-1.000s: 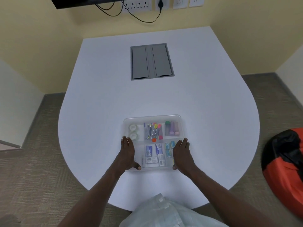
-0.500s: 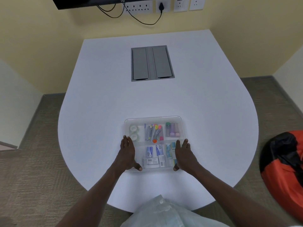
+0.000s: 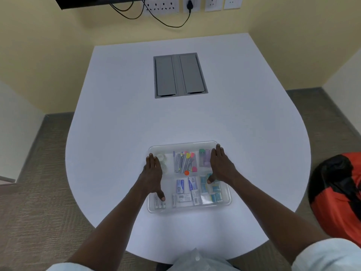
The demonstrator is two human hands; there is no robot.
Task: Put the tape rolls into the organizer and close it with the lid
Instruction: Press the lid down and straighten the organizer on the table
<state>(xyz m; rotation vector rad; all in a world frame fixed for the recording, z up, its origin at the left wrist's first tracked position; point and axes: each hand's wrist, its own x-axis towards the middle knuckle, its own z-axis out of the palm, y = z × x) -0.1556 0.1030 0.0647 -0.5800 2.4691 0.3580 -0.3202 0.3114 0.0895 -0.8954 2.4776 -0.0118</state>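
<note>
A clear plastic organizer (image 3: pixel 224 202) with a see-through lid on it lies near the table's front edge. Inside its far left compartment are the clear tape rolls (image 3: pixel 161 157), partly hidden by my fingers. Other compartments hold coloured clips, small bottles and little boxes. My left hand (image 3: pixel 153 174) lies flat on the lid's left side, fingers stretched toward the far corner. My right hand (image 3: pixel 219 166) lies flat on the lid's right side, fingertips at the far right corner, thumb pointing inward.
The white table (image 3: pixel 117 118) has a grey cable hatch (image 3: pixel 179 75) set into its middle. Wall sockets with a black cable (image 3: pixel 170 24) are behind it. An orange and black bag (image 3: pixel 338 194) sits on the floor at the right.
Both hands have slid forward over the lid, from its near half toward the far corners. The organizer has stayed in place.
</note>
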